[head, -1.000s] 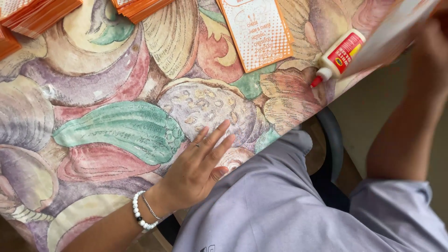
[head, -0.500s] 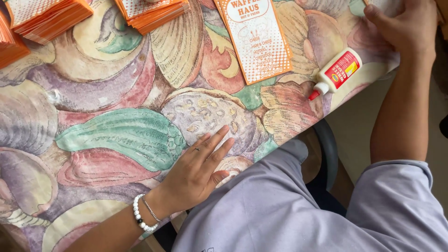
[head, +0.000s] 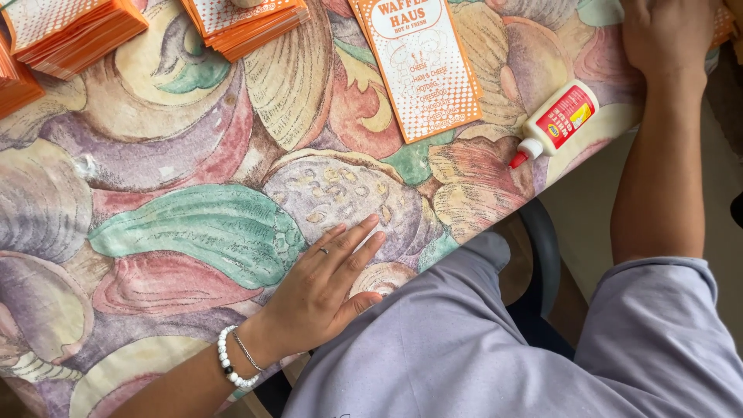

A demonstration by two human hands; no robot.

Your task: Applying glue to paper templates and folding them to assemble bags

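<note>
Left hand (head: 325, 290) lies flat, grip open, on the shell-patterned counter (head: 193, 224). One white glue bottle (head: 556, 122), red label, at two o'clock. One orange-white dotted flat packet (head: 418, 66) at twelve. Three orange stacks (head: 70, 31) beyond. Right hand (head: 667, 35): grip indeterminate.

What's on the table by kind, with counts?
Stacks of orange printed paper bags: 3
Flat orange-and-white printed bag: 1
White glue bottle, red label and tip: 1
Hands on the cloth, left hand, right hand: 2
Total: 7
</note>
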